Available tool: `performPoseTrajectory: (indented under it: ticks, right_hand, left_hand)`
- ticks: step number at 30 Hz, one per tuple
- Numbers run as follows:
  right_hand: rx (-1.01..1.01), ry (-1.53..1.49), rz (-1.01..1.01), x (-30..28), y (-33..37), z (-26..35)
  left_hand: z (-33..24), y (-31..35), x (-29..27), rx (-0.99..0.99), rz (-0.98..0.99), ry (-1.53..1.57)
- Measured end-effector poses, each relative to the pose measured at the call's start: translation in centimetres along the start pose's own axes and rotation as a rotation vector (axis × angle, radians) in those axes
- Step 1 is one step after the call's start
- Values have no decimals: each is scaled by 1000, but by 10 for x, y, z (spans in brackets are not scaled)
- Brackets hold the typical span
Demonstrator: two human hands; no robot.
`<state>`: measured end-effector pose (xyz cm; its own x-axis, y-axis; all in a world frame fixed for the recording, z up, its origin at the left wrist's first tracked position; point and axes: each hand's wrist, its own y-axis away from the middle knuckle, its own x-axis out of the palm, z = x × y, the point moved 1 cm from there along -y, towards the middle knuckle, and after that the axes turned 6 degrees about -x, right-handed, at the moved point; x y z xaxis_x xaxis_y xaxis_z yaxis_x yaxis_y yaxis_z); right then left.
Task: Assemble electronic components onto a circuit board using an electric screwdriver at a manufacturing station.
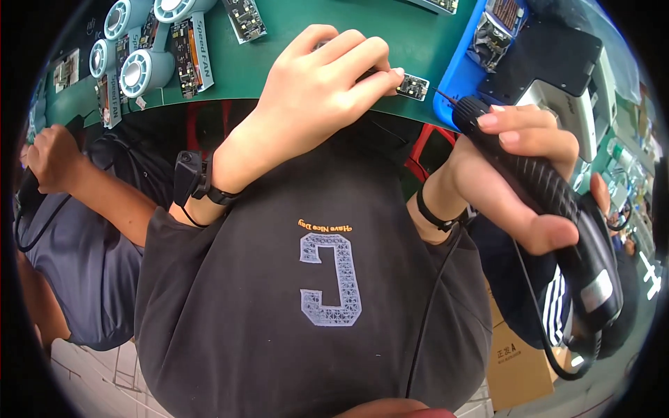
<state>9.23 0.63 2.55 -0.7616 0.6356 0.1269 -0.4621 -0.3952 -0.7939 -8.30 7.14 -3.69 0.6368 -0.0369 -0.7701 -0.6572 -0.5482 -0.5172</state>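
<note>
My left hand point(324, 83) is closed over the front edge of the green table, its fingers curled. From under its fingertips sticks out the end of a small circuit board point(412, 87), dark with a pale rim; the rest is hidden by the hand. In my right hand point(502, 167) is a black corded electric screwdriver point(526, 164), held with the fingers on its ribbed grip. Its thin bit points left toward the board, with a gap between them.
Several light-blue fan housings point(146, 72) with circuit boards lie at the left. Another board point(244, 19) sits beyond my left hand. A blue bin point(454, 73) with metal parts and a black-topped device point(557, 56) stand at the right. A co-worker's hand point(52, 157) is at far left.
</note>
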Motion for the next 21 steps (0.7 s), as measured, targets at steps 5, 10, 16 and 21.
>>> performPoseTrajectory:
  ticks: [5, 10, 16, 21]
  right_hand:
    - [-16, -7, 27, 5, 3, -10]
    - [8, 81, 17, 5, 10, -14]
    - [-17, 85, 147, -2, 13, -16]
    - [-56, 75, 110, -1, 20, -22]
  left_hand:
    - [5, 1, 3, 6, -31, 6]
    - [2, 2, 3, 2, -32, -13]
    - [-4, 4, 12, 25, -80, -37]
    - [-5, 4, 14, 16, -85, -40]
